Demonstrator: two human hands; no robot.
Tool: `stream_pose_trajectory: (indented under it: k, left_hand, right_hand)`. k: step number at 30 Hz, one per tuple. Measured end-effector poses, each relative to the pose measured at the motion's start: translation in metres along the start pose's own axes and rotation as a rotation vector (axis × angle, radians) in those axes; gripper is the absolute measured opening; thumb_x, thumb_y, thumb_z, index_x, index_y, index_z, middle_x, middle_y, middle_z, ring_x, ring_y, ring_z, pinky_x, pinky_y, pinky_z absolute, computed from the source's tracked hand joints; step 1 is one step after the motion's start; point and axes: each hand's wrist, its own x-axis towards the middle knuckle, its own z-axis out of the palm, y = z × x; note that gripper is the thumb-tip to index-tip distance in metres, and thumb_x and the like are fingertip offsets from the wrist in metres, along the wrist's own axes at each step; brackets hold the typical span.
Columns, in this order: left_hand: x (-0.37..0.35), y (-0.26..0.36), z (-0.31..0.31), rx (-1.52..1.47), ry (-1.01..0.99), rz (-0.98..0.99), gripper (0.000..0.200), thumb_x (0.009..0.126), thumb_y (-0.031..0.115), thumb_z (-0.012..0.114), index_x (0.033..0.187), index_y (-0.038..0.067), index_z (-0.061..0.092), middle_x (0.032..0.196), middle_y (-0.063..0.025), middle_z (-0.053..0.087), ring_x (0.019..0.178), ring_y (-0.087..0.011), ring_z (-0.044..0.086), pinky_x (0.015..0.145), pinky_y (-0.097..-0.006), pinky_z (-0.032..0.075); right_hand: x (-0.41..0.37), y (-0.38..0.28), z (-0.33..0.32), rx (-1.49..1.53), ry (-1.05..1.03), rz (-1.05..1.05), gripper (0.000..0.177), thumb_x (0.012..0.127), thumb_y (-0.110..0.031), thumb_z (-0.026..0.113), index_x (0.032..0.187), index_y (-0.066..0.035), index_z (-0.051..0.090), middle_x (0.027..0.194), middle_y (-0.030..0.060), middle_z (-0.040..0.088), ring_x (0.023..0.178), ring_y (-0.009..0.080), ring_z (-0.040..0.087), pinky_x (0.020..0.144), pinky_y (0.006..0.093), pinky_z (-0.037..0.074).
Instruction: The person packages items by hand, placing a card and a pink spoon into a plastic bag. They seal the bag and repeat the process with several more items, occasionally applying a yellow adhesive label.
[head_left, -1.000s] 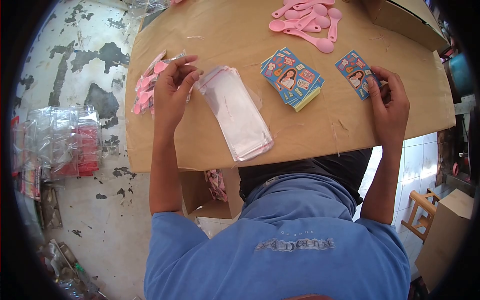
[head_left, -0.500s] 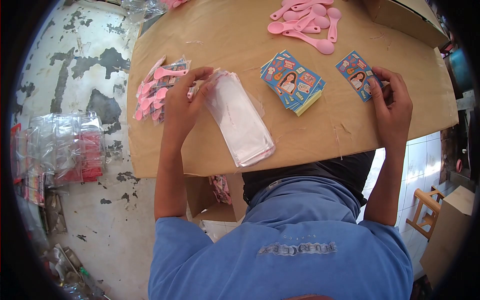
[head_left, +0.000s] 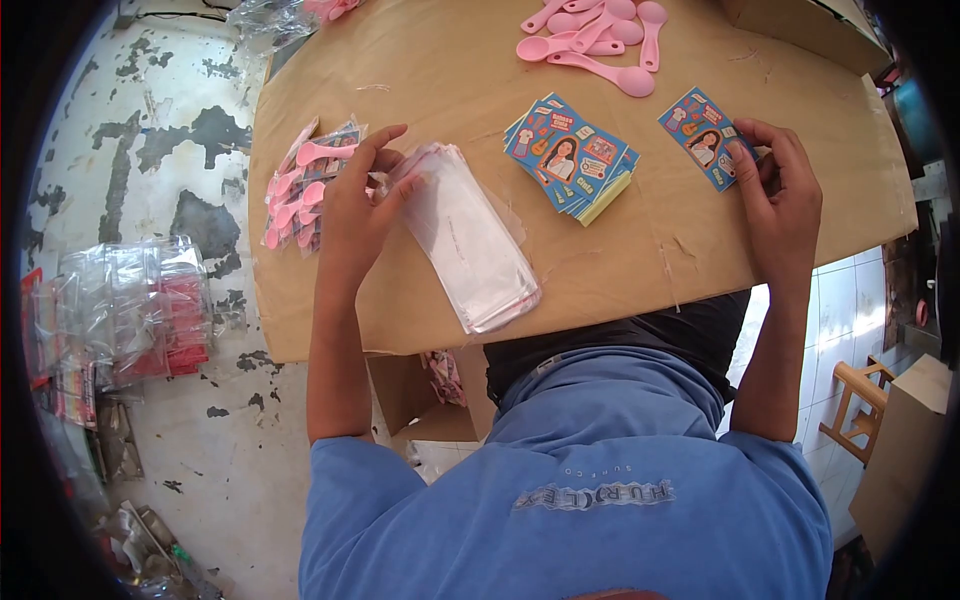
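Note:
A stack of clear plastic bags (head_left: 475,255) lies slanted on the table, its upper end at my left hand (head_left: 358,200). My left thumb rests over the top bag, and the bag's lifted edge runs in between thumb and fingers. My right hand (head_left: 783,195) pinches a blue printed card (head_left: 700,140) by its right edge, just above the table. Between the hands sits a fanned pile of matching blue cards (head_left: 570,160). Left of my left hand are several pink measuring spoons packed with cards in clear bags (head_left: 300,195).
Loose pink spoons (head_left: 600,40) lie at the table's far side, near a cardboard box (head_left: 810,30). Brown paper covers the table (head_left: 400,80). On the floor to the left are plastic-wrapped packs (head_left: 135,305). An open carton (head_left: 430,400) stands under the table edge; a wooden stool (head_left: 855,405) is at right.
My left hand has shifted slightly left, its index finger and thumb farther apart, drawing the top bag's edge along. My right hand still holds the card. The view has shifted a little.

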Motion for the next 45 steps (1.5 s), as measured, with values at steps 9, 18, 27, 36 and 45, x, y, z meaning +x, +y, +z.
stream_pose_trajectory:
  k: [9,18,27,36,45]
  left_hand:
    - [0.002,-0.008,0.002,-0.154,-0.034,0.019,0.052,0.088,0.002,0.077,0.139,0.005,0.065,0.1,-0.0014,0.068,0.094,-0.0109,0.061,0.088,-0.0281,0.05]
    - [-0.005,0.003,0.009,0.034,0.048,0.303,0.026,0.073,-0.006,0.075,0.097,0.0,0.068,0.097,-0.0076,0.068,0.092,-0.0213,0.064,0.084,-0.0349,0.052]
    - [-0.017,0.001,0.023,0.138,0.17,0.4,0.032,0.071,-0.01,0.069,0.101,0.0,0.069,0.1,-0.0099,0.069,0.095,-0.0255,0.068,0.083,-0.0372,0.053]
    - [-0.016,-0.008,0.022,-0.046,0.175,0.343,0.025,0.082,-0.006,0.07,0.106,0.003,0.07,0.101,-0.007,0.073,0.09,-0.0185,0.067,0.078,-0.0302,0.05]
    - [-0.021,-0.023,0.024,-0.355,0.102,0.191,0.038,0.087,-0.011,0.069,0.121,0.001,0.059,0.107,-0.0024,0.064,0.097,-0.0115,0.062,0.089,-0.028,0.05]
  right_hand:
    - [0.0,0.001,0.0,-0.003,0.0,-0.009,0.02,0.099,-0.012,0.071,0.117,-0.002,0.074,0.098,0.0049,0.067,0.069,0.0105,0.052,0.063,0.0275,0.046]
    - [0.0,0.003,0.0,-0.002,-0.002,-0.006,0.02,0.099,-0.012,0.071,0.117,-0.003,0.074,0.098,0.0043,0.067,0.069,0.0107,0.052,0.063,0.027,0.045]
    - [0.001,0.001,0.001,-0.01,-0.013,-0.009,0.02,0.099,-0.012,0.071,0.116,-0.003,0.075,0.098,0.0045,0.067,0.069,0.0109,0.053,0.063,0.0276,0.046]
    - [-0.001,0.001,0.0,-0.005,-0.013,0.001,0.02,0.099,-0.011,0.071,0.117,-0.002,0.074,0.099,0.0049,0.067,0.07,0.0111,0.053,0.064,0.0279,0.046]
    - [-0.001,0.004,0.001,0.023,0.011,0.012,0.027,0.098,-0.011,0.072,0.124,-0.005,0.073,0.104,0.0046,0.069,0.071,0.0095,0.053,0.065,0.0262,0.047]
